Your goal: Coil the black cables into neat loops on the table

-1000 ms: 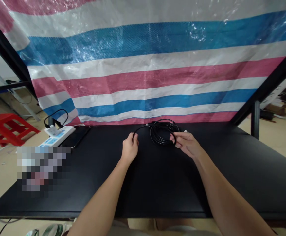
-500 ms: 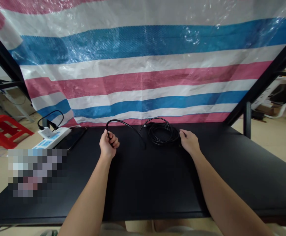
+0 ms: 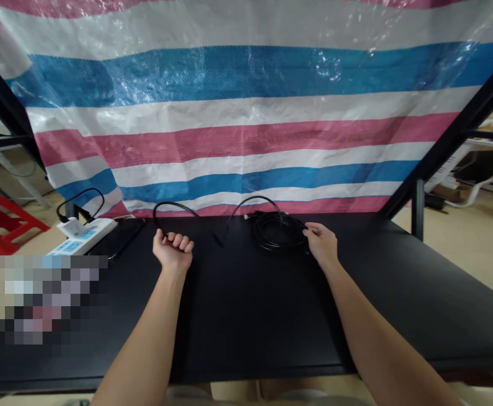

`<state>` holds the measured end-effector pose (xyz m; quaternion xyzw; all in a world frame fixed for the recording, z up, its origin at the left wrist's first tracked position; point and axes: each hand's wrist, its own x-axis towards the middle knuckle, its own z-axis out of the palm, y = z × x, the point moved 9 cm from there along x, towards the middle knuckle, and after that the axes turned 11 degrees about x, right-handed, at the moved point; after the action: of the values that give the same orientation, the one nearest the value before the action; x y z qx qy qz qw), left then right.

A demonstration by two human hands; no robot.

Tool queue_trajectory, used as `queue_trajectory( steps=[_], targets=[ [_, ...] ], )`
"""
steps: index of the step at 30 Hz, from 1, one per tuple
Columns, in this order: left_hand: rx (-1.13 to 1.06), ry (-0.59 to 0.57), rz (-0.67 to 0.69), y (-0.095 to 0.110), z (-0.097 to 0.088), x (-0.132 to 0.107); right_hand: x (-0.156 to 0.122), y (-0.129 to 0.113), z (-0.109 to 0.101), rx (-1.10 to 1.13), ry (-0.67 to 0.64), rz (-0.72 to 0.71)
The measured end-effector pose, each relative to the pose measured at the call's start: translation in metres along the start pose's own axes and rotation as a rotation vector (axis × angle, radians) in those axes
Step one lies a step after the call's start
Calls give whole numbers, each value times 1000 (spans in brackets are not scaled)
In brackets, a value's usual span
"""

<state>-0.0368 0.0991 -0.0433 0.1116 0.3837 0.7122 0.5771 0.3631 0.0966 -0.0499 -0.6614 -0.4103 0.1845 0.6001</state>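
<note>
Now left hand (image 3: pixel 172 252), fisted on cable (image 3: pixel 174 205), has drawn slack further left of coil (image 3: pixel 278 232); right hand (image 3: pixel 322 246) pinches coil's edge.

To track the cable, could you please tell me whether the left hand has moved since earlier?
Yes: the left hand went left, from the cable coil toward the power strip.
</note>
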Motion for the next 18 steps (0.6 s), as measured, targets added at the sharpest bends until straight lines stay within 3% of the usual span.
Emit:
queue_trajectory(
  steps=[3, 6, 15, 18],
  targets=[
    [-113, 77, 31, 11, -14, 4, -1, -3, 2, 2, -36, 4],
    [-163, 82, 15, 17, -22, 8, -2, -3, 4, -50, -52, 15],
    [-35, -3, -130, 1, -13, 15, -6, -32, -9, -256, 107, -249],
    [-14, -1, -142, -3, -10, 15, -3, -50, 9, -390, -11, -340]
  ],
)
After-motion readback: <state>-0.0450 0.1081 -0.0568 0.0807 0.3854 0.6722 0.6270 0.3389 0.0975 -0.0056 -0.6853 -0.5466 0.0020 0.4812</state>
